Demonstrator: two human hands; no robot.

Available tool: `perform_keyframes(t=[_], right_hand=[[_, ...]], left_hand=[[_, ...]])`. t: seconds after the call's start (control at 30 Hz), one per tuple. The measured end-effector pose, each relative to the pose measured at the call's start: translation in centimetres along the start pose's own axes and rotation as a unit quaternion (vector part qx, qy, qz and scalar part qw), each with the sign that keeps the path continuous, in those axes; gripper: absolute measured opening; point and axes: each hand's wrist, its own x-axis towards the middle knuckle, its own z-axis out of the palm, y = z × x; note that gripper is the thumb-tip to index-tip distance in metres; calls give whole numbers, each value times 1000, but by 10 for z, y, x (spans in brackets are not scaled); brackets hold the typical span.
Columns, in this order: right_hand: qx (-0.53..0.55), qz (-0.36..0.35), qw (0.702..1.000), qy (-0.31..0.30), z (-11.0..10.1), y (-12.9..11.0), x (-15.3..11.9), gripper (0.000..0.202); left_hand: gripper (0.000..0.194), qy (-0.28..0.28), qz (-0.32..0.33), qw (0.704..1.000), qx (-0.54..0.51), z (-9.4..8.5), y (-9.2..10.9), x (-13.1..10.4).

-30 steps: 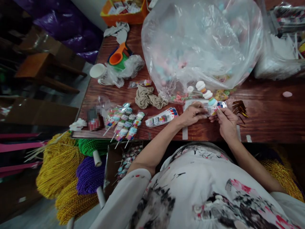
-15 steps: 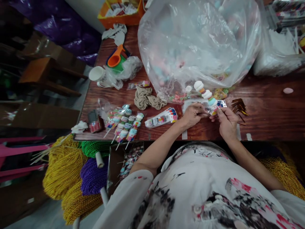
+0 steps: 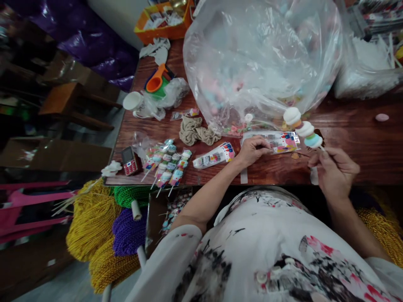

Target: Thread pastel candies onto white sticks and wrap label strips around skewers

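My right hand pinches the white stick of a marshmallow skewer, which tilts up and left over the table with white, purple, green and blue pieces on it. My left hand is closed, thumb and fingers pinched at the edge of a clear printed bag lying flat on the table. Behind the skewer, shiny brown-gold ties are partly hidden. Left of my left hand lies a fanned stack of printed bags. Several bagged marshmallow skewers rest farther left.
A huge clear bag of marshmallows fills the back. Along the left are a beige cloth, a mobile phone, a white cup and an orange scoop. Beads hang below the table edge.
My right hand has moved right, carrying the skewer away from the printed bag and my left hand. My left hand has stayed nearly in place. The view has shifted slightly.
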Motion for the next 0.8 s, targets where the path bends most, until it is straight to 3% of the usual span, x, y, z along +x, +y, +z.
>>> perform_keyframes(t=[0.17, 0.3, 0.47, 0.63, 0.8], right_hand=[[-176, -92, 980, -19, -62, -2, 6, 10], [-212, -119, 969, -37, -88, 1, 10, 5], [-192, -110, 975, -9, -92, 4, 10, 4], [-201, -72, 977, -26, -91, 8, 6, 7], [-140, -34, 988, 60, -88, 14, 5, 6]], left_hand=[[16, -4, -19, 1000, -8, -3, -1, 3], [9, -21, -14, 1000, 6, -3, -2, 4], [8, -10, 25, 998, 48, 0, -4, 0], [15, -12, 61, 991, 117, 2, -4, -5], [39, -45, 99, 950, 292, 8, 2, -7]])
